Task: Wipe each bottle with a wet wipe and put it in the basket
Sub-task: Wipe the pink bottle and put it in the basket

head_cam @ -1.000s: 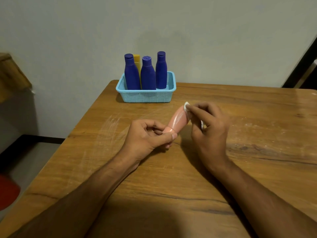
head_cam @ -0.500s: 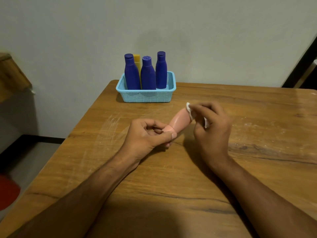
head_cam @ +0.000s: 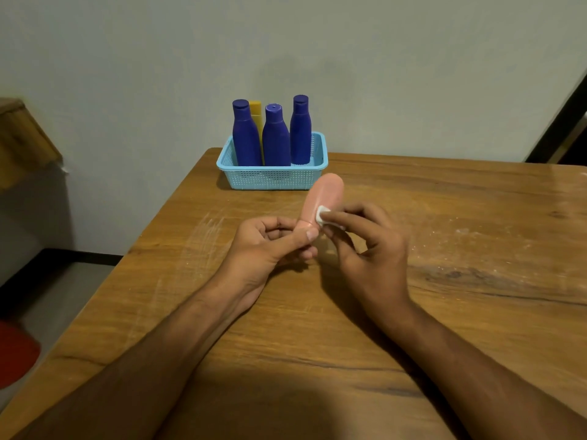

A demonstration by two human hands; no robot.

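Head view showed the left hand [head_cam: 270, 246] gripping the pink bottle [head_cam: 324, 198] by its lower, capped end, thumb and curled fingers closed round it. The bottle was held above the bench [head_cam: 444, 312], not resting on it, and sat toward the far left part of the surface. Its long axis ran away from the person and tilted a little to the right, so the rounded free end pointed at the near right corner of the blue basket [head_cam: 273, 179].

The right hand [head_cam: 365, 246] pinched a small white wet wipe [head_cam: 322, 214] between thumb and fingertips and pressed it against the bottle's right side, low on the body, just above the left thumb. The two hands were nearly touching around the bottle.

The basket stood at the bench's far left corner, against the wall. Three dark blue bottles [head_cam: 276, 138] and a yellow bottle [head_cam: 255, 115] stood upright in it, crowded to its left and middle; its right end looked open, though the floor there was partly hidden.

Judged from this, the pink bottle was mid-wipe, and the upper body beyond the wipe probably still needed a pass along the axis. The left hand was the nearer to the basket and already held the bottle, so the placing would likely fall to it: a short reach forward, turning the bottle upright.
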